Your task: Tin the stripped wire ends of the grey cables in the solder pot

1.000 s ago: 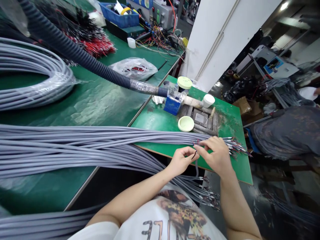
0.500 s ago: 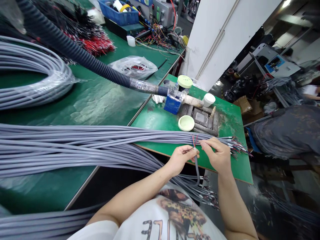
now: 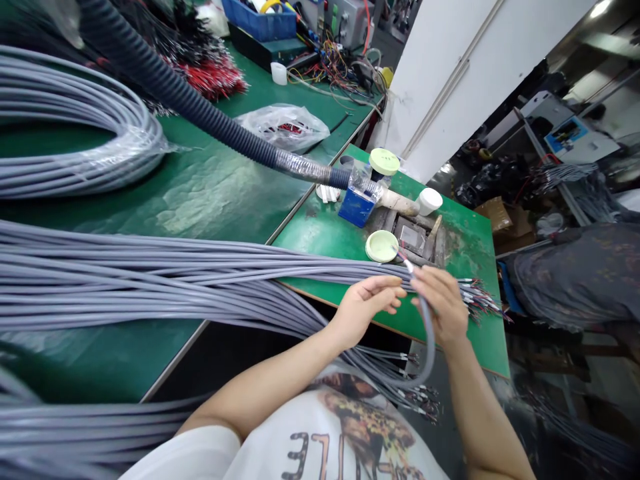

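Note:
My right hand (image 3: pixel 444 305) grips a grey cable (image 3: pixel 429 333) close to its stripped end. Thin coloured wires (image 3: pixel 401 255) stick out past a white section of the cable and point up-left. Their tips are at the right edge of a shallow pale-green dish (image 3: pixel 382 247); whether they touch what is inside I cannot tell. My left hand (image 3: pixel 369 303) is just to the left, fingers loosely stretched and holding nothing visible. Beneath and beyond both hands runs a bundle of grey cables (image 3: pixel 200 263), with bared ends (image 3: pixel 480 299) at the right.
Right of the dish stands a grimy metal device (image 3: pixel 414 237). A dark corrugated hose (image 3: pixel 200 110) reaches down to a blue box (image 3: pixel 358 205). White (image 3: pixel 429 200) and pale-green-lidded (image 3: pixel 384 162) containers stand behind. Coiled cable (image 3: pixel 120 157) lies at left. A person in patterned clothing (image 3: pixel 575 273) is at right.
The cable has passed from my left hand into my right. Its wires, fanned out before, are now together and tilted toward the dish. My left hand has let go.

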Demonstrator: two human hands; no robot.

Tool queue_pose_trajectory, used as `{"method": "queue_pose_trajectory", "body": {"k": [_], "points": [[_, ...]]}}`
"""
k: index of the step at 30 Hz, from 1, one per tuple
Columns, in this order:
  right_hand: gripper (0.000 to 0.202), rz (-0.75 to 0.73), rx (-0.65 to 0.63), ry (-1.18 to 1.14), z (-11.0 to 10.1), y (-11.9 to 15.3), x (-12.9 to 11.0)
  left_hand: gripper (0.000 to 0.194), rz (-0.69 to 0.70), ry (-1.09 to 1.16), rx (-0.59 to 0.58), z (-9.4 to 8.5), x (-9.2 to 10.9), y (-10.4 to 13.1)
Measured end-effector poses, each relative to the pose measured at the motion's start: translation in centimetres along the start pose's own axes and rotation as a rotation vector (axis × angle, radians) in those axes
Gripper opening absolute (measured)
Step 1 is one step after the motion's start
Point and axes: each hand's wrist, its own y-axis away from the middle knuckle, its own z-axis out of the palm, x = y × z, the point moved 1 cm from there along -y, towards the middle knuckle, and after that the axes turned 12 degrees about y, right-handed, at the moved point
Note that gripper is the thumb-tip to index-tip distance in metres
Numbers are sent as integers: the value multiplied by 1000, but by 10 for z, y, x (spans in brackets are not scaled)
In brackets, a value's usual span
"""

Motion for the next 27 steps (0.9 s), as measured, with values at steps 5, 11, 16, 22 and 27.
{"method": "queue_pose_trajectory", "body": {"k": [5,11,16,22,27], "points": [[23,261,105,63,1,-40,23,27,-121,-394,-787,25,38,34],[23,326,-25,71,29,-69,43,36,-118,-645,-1133,23,12,37],[24,249,-55,156,44,-77,44,22,308,-1089,-887,-9,-30,15],[21,136,-86,258,51,-77,41,20,352,-1217,-794,-34,-46,-3],[22,101,-86,281,55,-78,42,19,333,-1201,-795,-35,-48,-6]]}}
